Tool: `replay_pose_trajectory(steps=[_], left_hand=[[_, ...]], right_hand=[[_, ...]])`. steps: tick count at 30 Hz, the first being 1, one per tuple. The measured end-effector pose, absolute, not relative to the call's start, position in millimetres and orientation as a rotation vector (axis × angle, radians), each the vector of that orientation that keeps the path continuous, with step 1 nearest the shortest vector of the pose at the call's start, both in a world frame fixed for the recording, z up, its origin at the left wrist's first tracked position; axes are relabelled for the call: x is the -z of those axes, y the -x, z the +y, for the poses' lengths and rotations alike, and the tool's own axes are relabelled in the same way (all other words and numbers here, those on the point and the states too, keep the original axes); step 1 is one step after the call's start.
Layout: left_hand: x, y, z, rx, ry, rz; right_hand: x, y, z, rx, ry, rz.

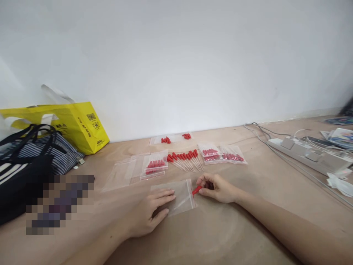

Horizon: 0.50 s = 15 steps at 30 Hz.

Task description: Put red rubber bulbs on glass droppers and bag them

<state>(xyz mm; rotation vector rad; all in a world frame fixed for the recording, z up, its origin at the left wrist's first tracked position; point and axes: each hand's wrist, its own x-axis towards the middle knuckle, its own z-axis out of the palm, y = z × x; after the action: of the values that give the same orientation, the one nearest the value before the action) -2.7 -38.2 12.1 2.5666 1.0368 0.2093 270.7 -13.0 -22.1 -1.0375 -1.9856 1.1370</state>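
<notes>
A clear zip bag [179, 202] lies flat on the table in front of me, its zip edge toward the right. My left hand [156, 209] rests on the bag's left part, fingers stretched out and apart. At the zip edge, my right hand [217, 187] pinches a red-headed stick [196, 190] by its red end; the thin shaft points left into the bag's mouth, though how deep is hard to make out. Beyond the bag, loose red-headed sticks [183, 157] are fanned side by side. Filled zip bags [156, 162] lie to their left, and more filled bags [220, 154] to their right.
Flat unfilled bags [121, 173] lie at left. Another bag with red pieces [171, 139] is by the wall. A yellow bag [91, 129] and a striped bag [63, 151] stand left, near a blurred patch [60, 206]. A power strip [309, 154] with cables sits right.
</notes>
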Motion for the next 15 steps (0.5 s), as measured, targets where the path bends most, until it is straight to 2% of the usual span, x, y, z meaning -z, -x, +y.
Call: replay_pose_trajectory(steps=[11, 15], left_hand=[[-4, -4, -37, -0.256, -2.575, 1.041], [-3, -9, -35, -0.234, -2.575, 1.065]], right_hand=[[29, -262, -9, -1.113, 1.123, -1.842], [28, -250, -11, -0.85, 1.082, -1.977]])
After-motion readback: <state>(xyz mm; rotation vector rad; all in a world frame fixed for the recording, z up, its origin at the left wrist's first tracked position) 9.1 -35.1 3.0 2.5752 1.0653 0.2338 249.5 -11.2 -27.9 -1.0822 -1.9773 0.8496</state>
